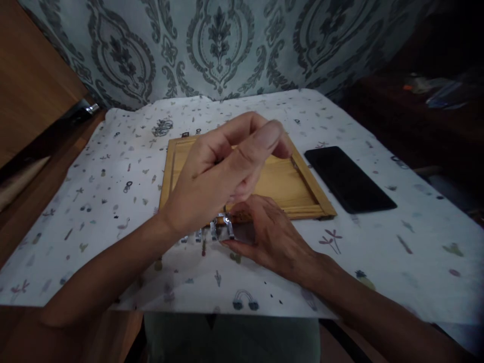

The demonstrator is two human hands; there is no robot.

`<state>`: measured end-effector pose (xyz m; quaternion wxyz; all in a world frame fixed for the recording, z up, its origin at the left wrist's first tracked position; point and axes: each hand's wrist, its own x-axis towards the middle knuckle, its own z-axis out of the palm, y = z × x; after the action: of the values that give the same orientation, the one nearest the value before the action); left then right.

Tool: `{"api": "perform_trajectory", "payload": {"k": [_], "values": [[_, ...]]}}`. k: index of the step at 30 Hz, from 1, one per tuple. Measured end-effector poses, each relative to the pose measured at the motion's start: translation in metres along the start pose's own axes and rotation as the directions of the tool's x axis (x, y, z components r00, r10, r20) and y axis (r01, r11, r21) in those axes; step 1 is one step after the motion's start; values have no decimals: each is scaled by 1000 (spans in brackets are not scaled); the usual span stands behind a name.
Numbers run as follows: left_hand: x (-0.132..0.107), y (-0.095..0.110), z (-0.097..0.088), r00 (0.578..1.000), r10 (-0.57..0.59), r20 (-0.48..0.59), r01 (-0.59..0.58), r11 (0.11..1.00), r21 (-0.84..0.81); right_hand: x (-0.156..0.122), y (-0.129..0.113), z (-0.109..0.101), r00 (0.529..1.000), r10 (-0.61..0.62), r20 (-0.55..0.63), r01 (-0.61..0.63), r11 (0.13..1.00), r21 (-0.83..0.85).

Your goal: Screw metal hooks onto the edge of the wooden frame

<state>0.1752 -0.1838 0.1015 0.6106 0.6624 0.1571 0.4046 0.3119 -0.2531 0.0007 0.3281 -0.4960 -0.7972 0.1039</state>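
My left hand [223, 171] hovers above a shallow wooden tray [302, 186], thumb and fingertips pinched together; whatever is in the pinch is too small to see. My right hand [268, 232] rests low on the cloth at the tray's near edge, its fingers curled around several small shiny metal pieces [221, 227] that lie there. The tray's middle is hidden behind my left hand.
A black phone [348, 179] lies face up to the right of the tray. A small heap of metal rings [162, 127] sits at the back left of the patterned white tablecloth [397, 252]. A wooden panel stands on the left and a patterned curtain hangs behind.
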Motion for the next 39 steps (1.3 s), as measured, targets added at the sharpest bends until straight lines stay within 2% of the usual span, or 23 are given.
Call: {"api": "perform_trajectory", "payload": {"k": [7, 15, 24, 28, 31, 33, 35, 39], "values": [[0, -11, -1, 998, -57, 26, 57, 998, -19, 1, -3, -1, 999, 36, 11, -36, 999, -16], [-3, -12, 0, 994, -88, 59, 95, 988, -119, 3, -4, -3, 1000, 5, 18, -4, 1000, -19], [-3, -16, 0, 991, -88, 101, 92, 995, -37, 1, -2, -2, 998, 54, 36, -53, 998, -38], [-5, -14, 3, 998, -65, 4, 64, 996, 60, 0, -1, 0, 998, 57, 42, -55, 997, -45], [-7, -14, 7, 995, -12, -103, 17, 998, 52, 1, -2, 0, 998, 38, 44, -37, 999, -28], [-7, -15, 9, 991, 1, -133, 5, 999, 43, 2, -2, -1, 998, 33, 50, -32, 999, -20], [-6, -16, 10, 993, -4, -116, 6, 1000, 20, 3, -3, -2, 997, 45, 61, -44, 999, -20], [-1, -18, 8, 999, -37, -9, 36, 995, -96, 3, -3, -3, 996, 58, 65, -56, 998, -31]]}}
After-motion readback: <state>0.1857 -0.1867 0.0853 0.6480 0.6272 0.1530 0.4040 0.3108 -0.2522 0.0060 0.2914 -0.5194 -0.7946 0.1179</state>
